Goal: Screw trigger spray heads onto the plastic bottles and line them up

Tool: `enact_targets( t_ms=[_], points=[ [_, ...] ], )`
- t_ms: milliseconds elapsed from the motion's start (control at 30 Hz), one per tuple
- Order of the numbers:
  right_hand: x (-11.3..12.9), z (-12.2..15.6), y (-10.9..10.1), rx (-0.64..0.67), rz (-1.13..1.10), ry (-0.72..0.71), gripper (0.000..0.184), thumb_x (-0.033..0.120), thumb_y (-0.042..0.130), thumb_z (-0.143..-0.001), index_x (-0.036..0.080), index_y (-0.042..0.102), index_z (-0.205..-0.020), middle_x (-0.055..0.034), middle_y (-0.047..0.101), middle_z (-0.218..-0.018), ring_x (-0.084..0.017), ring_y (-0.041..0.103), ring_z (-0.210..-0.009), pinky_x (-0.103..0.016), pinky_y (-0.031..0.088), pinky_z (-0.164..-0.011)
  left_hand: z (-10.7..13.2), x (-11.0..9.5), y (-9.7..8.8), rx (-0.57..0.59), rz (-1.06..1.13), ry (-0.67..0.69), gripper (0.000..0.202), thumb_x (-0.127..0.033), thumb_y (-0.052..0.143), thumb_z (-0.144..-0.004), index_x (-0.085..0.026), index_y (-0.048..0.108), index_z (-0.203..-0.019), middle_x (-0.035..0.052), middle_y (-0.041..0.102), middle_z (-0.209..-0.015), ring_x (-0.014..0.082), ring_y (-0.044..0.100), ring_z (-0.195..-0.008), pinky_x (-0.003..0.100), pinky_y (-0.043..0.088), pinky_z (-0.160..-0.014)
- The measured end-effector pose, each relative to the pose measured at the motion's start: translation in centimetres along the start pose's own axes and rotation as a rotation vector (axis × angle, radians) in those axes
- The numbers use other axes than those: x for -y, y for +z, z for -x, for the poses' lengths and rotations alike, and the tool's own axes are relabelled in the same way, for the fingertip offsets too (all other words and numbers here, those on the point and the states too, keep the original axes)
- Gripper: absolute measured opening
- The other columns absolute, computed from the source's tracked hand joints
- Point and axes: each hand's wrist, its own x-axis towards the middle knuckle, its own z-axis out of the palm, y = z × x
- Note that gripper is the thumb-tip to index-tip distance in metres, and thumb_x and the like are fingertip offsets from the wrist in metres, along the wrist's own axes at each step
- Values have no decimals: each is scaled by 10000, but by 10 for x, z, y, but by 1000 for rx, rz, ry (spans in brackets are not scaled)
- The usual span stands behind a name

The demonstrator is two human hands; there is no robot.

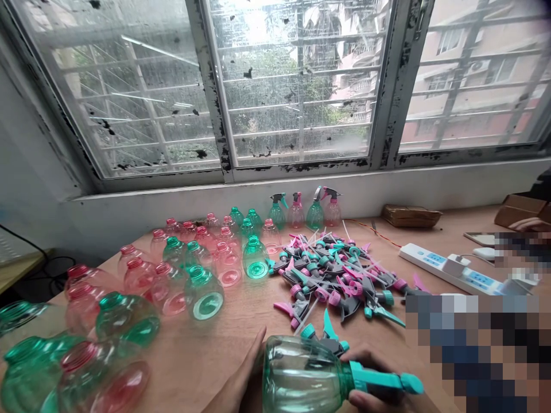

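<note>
A clear green spray bottle (303, 376) lies sideways in front of me, its base to the left. At its neck sits a grey trigger sprayer head with a teal trigger (387, 378). My right hand (372, 364) has its fingers closed around the neck and sprayer head. My left hand (241, 381) is against the base end, thumb raised; the bottle hides most of its fingers. Just beyond lies a pile of loose sprayer heads (331, 269) in grey, pink and teal, with thin white tubes.
Several green and pink open bottles (256, 258) stand on the left of the wooden table (189, 355). Assembled spray bottles (296, 211) line the wall under the window. A power strip (447, 269) and a brown package (411, 216) lie to the right. Another person's hand (531, 223) shows at far right.
</note>
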Motion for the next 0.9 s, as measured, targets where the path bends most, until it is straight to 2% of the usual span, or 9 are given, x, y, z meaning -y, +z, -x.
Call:
enact_targets(
  t_ms=[100,200,233,333,433,567,667,800,900],
  points=[
    [0,0,-2,19,10,-8,254,412,849,-756,335,773,-986,39,727,-812,-215,643,-751,-255,485,-677,2,-3,0,21,33,-47,876,-430,689,-913,-475,157,-1608,-42,300,-1744,349,302,-1595,518,291,-1308],
    [1,-1,-2,23,-3,-12,249,417,841,-763,337,776,-989,38,742,-843,-225,655,-804,-262,485,-740,3,-4,0,-50,-69,-59,831,-373,678,-929,-557,187,-1574,-113,255,-1751,313,303,-1604,493,235,-1334],
    [1,-1,-2,23,-3,-8,250,425,839,-765,336,776,-989,38,745,-851,-227,658,-819,-263,482,-749,4,-4,0,-61,-75,-62,829,-360,671,-936,-573,177,-1568,-110,274,-1746,304,311,-1603,498,226,-1335],
    [2,0,-2,17,9,6,262,436,840,-763,328,772,-992,34,757,-867,-236,671,-846,-264,486,-748,4,0,0,-13,14,-64,926,-451,687,-913,-532,66,-1594,-38,317,-1740,322,289,-1605,532,262,-1311],
    [2,0,-1,9,39,-1,278,419,852,-751,325,765,-999,35,770,-869,-244,688,-868,-258,488,-732,6,0,0,0,35,-83,1000,-541,707,-868,-470,47,-1616,-6,261,-1758,357,216,-1618,577,246,-1303],
    [4,1,-1,6,33,11,260,433,832,-769,319,761,-991,32,774,-858,-252,697,-859,-264,505,-728,8,-5,3,-13,17,-135,855,-411,664,-937,-511,131,-1598,-58,322,-1733,340,302,-1595,577,240,-1311],
    [7,1,-2,6,64,11,249,440,829,-774,311,773,-979,25,778,-856,-267,702,-889,-270,512,-728,6,-8,4,-42,12,-107,849,-345,674,-938,-550,155,-1578,-84,388,-1703,323,345,-1582,562,208,-1324],
    [7,0,-1,-1,36,-15,245,399,853,-756,318,779,-975,33,791,-869,-252,710,-836,-274,531,-757,3,-14,3,-44,21,-111,896,-453,678,-917,-493,99,-1600,-50,422,-1689,332,414,-1549,538,314,-1296],
    [6,-1,0,2,37,-22,261,378,870,-741,320,779,-979,38,765,-823,-234,687,-771,-267,531,-721,2,-20,6,-14,59,-164,982,-504,722,-874,-440,84,-1617,-31,355,-1718,344,329,-1585,557,281,-1304]
  ],
)
